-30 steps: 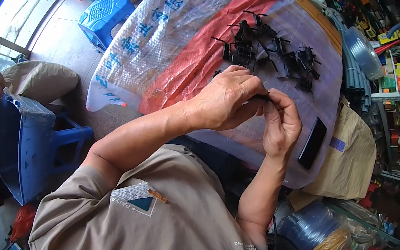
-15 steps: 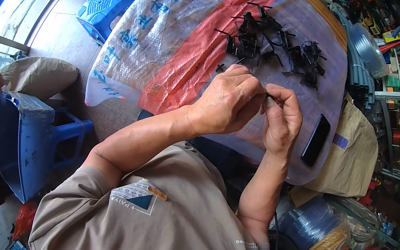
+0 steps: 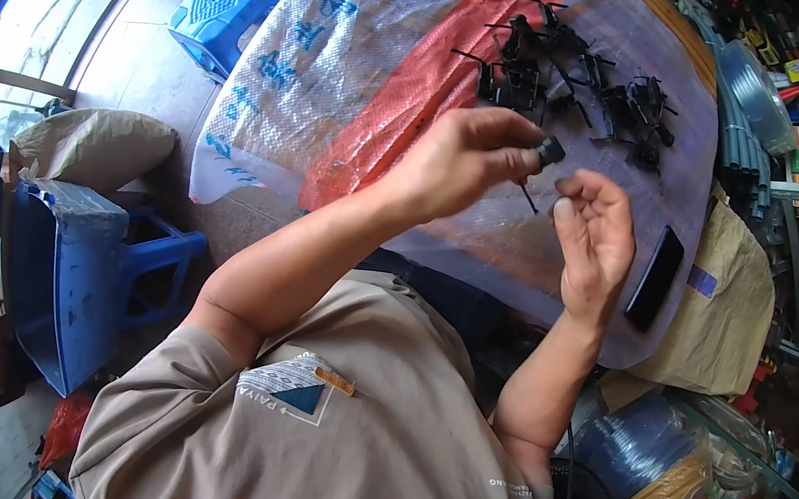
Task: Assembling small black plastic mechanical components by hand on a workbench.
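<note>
Left hand (image 3: pixel 463 152) pinches small black part (image 3: pixel 548 152); right hand (image 3: pixel 591 236) open beside it (pile of black parts (image 3: pixel 582 87) beyond).

A blue plastic stool (image 3: pixel 220 16) stands beyond the surface (image 3: pixel 363 63). A dark phone (image 3: pixel 655 278) lies on the woven sheet. A tan sack (image 3: pixel 90 143) sits at left.

Your work surface is covered by a translucent woven plastic sheet (image 3: pixel 362 73) with a red band. At its twelve o'clock end lies a heap of small black plastic parts (image 3: pixel 573 81). Toward four o'clock, near the edge, a black phone (image 3: pixel 655 278) lies flat.
</note>
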Demonstrator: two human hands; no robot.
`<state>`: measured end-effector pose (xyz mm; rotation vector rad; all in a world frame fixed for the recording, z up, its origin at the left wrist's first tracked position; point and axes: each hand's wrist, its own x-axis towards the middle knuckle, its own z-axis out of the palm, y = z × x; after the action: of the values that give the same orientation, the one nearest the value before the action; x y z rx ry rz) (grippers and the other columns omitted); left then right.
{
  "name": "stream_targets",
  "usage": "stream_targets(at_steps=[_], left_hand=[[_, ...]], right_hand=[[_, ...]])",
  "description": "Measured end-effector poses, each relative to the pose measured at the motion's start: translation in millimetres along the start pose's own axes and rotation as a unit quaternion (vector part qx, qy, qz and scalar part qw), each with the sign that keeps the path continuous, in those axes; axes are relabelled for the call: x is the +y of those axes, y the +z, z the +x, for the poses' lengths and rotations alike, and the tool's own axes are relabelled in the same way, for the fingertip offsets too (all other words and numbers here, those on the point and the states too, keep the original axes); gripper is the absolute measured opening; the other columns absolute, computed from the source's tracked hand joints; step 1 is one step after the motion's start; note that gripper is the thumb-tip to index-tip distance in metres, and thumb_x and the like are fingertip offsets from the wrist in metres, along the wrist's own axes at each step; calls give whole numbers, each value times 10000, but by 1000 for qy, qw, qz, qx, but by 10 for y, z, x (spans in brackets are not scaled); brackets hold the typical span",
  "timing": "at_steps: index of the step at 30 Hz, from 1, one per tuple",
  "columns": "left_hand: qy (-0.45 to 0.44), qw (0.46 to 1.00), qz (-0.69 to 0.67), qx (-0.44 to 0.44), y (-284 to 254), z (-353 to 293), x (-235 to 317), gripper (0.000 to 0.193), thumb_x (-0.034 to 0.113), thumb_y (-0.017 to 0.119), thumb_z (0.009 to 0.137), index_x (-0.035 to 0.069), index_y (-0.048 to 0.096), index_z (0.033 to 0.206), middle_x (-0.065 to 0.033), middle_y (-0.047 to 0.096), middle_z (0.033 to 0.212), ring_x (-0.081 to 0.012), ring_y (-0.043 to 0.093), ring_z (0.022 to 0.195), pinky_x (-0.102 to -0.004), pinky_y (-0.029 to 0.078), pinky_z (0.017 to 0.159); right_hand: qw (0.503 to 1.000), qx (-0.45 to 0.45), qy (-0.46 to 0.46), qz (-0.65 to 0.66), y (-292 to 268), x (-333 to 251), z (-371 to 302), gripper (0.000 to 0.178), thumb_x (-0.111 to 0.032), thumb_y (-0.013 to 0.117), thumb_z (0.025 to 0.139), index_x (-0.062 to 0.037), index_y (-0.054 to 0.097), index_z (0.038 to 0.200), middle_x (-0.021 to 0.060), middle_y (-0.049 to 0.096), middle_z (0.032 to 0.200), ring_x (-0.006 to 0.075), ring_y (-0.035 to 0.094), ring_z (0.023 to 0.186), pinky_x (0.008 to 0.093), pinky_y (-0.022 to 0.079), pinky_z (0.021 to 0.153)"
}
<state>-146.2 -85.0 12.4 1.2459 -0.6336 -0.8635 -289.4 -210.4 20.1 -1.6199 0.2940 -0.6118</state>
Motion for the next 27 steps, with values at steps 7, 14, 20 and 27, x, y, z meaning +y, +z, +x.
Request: stream_targets(at_steps=[7,14,20,27], left_hand=[[-51,987,-149,-38,-45,-25,-78,329,138,570,939,-35,559,1219,-91,650,987,-161,629,908,-306,510,855],[13,991,-23,-129,-17,-98,-40,354,85,612,909,-65,524,1218,-84,648,991,-136,600,874,-290,490,818],[41,972,175,-152,-53,-131,-9,346,58,616,876,-53,527,1191,-153,656,1039,-186,637,986,-322,503,864],[28,977,168,-126,-131,-127,-13,341,77,630,854,-51,541,1157,-121,652,993,-165,626,912,-301,498,838]], right_hand=[[992,-17,3,-126,-47,50,-90,140,-140,656,903,-15,611,948,6,595,751,70,524,688,209,427,629],[981,-9,-11,-194,14,11,8,141,-142,638,912,-8,615,951,15,593,752,83,533,701,221,431,637],[987,-91,71,-113,-67,0,-25,84,-66,590,896,-9,616,952,10,591,743,71,528,694,213,430,637],[977,-129,80,-151,25,-8,110,89,-49,593,879,3,606,950,-7,610,783,58,546,726,209,448,663]])
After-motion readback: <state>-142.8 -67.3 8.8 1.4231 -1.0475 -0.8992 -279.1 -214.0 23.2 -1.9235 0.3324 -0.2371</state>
